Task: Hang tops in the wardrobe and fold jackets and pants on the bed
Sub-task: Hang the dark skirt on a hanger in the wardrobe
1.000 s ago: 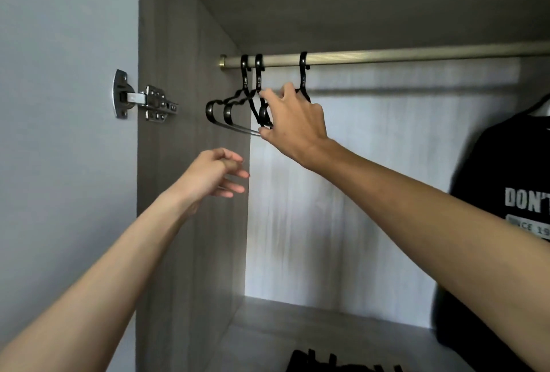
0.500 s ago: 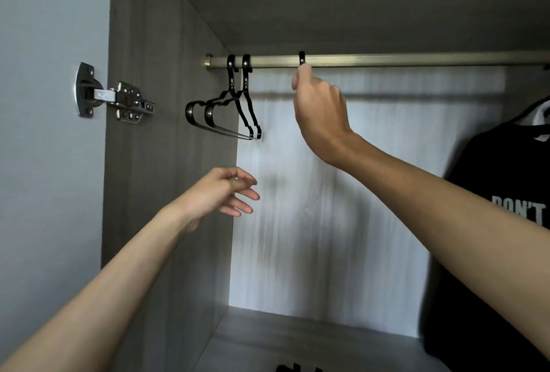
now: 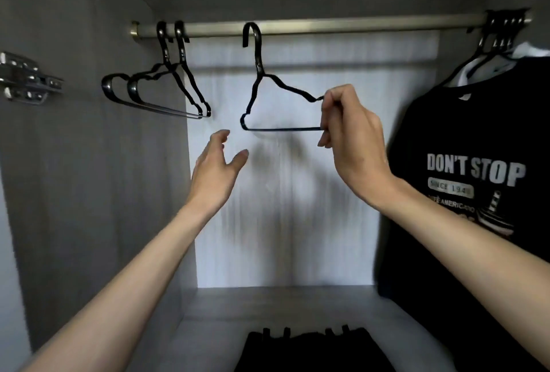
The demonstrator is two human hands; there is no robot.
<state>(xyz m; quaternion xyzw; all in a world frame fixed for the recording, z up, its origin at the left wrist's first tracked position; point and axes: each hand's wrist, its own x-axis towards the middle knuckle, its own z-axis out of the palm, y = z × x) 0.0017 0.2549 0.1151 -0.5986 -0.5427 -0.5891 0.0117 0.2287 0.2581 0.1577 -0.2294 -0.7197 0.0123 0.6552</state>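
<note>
An empty black hanger (image 3: 257, 80) is in front of the wardrobe rail (image 3: 342, 26), its hook level with the rail. My right hand (image 3: 351, 136) pinches its right end between thumb and fingers. My left hand (image 3: 217, 169) is raised just below the hanger's left corner, fingers relaxed and holding nothing. A black T-shirt with "DON'T STOP" print (image 3: 476, 181) hangs at the right end of the rail.
Two more empty black hangers (image 3: 154, 89) hang at the rail's left end beside the wardrobe side wall. A door hinge (image 3: 26, 80) sits at far left. A dark folded garment (image 3: 309, 348) lies on the wardrobe floor. Several hanger hooks crowd the rail above the T-shirt.
My right hand moved from the hanger's hook down to its right end and pulled it rightward, away from the other two. My left hand rose toward it. The view shifted right.
</note>
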